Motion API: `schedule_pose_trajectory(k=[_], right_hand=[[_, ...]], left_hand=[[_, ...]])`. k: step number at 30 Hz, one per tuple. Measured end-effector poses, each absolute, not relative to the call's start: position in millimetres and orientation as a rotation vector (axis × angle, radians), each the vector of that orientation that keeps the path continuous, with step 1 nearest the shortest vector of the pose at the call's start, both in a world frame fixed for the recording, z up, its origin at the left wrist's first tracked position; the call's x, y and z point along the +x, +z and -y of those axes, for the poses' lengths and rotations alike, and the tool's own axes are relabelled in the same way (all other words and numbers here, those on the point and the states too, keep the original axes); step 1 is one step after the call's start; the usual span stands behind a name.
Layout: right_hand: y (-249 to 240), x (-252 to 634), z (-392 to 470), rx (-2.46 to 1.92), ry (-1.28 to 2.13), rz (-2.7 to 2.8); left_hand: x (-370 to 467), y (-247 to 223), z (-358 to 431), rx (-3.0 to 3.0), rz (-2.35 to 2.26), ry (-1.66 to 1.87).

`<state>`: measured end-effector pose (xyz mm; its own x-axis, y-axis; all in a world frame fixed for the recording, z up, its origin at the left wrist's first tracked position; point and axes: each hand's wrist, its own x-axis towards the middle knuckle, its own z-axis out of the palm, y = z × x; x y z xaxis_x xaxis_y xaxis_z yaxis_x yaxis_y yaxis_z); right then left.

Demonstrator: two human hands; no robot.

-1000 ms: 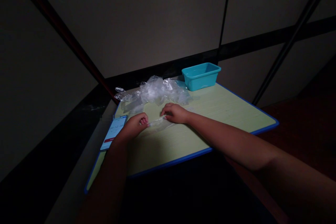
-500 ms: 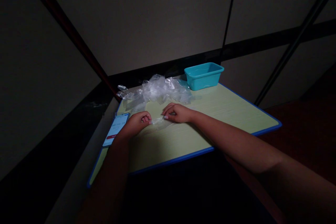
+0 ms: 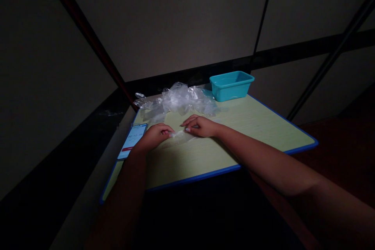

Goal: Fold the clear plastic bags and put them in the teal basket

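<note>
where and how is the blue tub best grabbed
Probably pinch the tub by its near long rim, around the middle, coming from the front and above. It stands upright with its top open, and the rim juts out as a lip, so it should offer a good edge. The plastic pile lies by its left end and the wall rises behind it.

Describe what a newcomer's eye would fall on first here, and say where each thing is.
Probably the bright turquoise tub, standing at the far edge of the table, just right of a shiny heap of clear plastic. Nearer, the left hand and right hand hold a thin clear film between them. A lit phone lies at the table's left edge, beside the left hand.
</note>
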<state>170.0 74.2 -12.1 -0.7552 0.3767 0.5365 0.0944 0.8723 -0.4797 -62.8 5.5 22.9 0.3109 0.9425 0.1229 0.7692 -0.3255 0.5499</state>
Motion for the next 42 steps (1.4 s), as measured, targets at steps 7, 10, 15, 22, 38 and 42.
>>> schedule_pose_trajectory(k=[7,10,15,22,38,42], right_hand=[[-18.7,167.9,-79.2,-0.344,0.652,2.455],[-18.6,168.3,-78.9,-0.347,0.659,2.457],[-17.3,168.2,-77.4,-0.339,0.671,2.451],[-15.4,168.9,-75.5,-0.344,0.616,2.405],[-21.2,166.8,-83.2,-0.355,0.783,2.397],[-21.3,165.6,-81.4,-0.350,0.779,2.383]], left_hand=[[-60.2,23.4,-2.9,2.087,-1.564,0.647],[-59.1,25.7,-1.2,2.063,-1.571,0.670],[-59.1,26.7,-1.0,2.048,-1.592,0.661],[-60.6,23.7,-2.6,2.128,-1.512,0.636],[-61.7,23.5,-1.8,2.093,-1.479,0.616],[-61.3,22.6,-1.1,2.069,-1.516,0.633]])
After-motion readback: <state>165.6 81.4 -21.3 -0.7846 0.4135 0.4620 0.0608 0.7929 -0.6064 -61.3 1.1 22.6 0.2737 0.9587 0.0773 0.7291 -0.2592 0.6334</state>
